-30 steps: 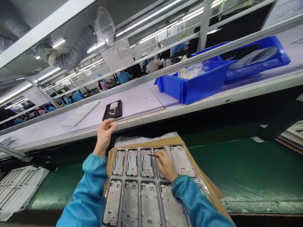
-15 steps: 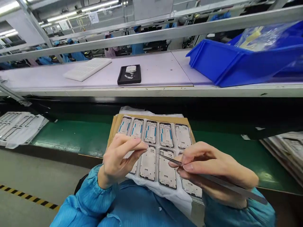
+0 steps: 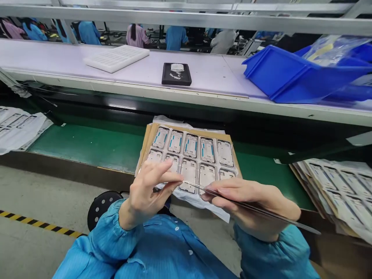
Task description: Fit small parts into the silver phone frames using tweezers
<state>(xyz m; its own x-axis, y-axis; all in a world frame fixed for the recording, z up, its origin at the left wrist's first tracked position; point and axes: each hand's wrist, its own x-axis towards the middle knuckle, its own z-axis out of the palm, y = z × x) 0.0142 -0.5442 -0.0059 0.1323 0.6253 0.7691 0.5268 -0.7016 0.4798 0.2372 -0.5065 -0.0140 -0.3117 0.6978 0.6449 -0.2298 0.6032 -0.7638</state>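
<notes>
My right hand [image 3: 250, 203] grips a pair of metal tweezers [image 3: 247, 205] pointing left. Their tips meet the fingertips of my left hand [image 3: 154, 190], whose thumb and index finger are pinched together. Whatever lies in that pinch is too small to name. Below both hands is a tray of phone frames [image 3: 191, 145] in two rows, on a cardboard sheet [image 3: 142, 149]. Several frames in the far row carry blue strips [image 3: 207, 149]. The far-right frame [image 3: 225, 152] shows no blue strips. My hands cover part of the near row.
On the shelf stand a black tray [image 3: 176, 79] with small white pieces, a white slotted tray [image 3: 117, 58] and blue bins [image 3: 290, 75]. More framed sheets [image 3: 340, 186] are stacked right, others [image 3: 20, 128] left. A round stool [image 3: 101, 207] is beside me; co-workers sit beyond the shelf.
The tweezers' tips have come left to my left fingertips; before, a gap lay between them. My view has tilted downward, showing the stool and more of the right stack.
</notes>
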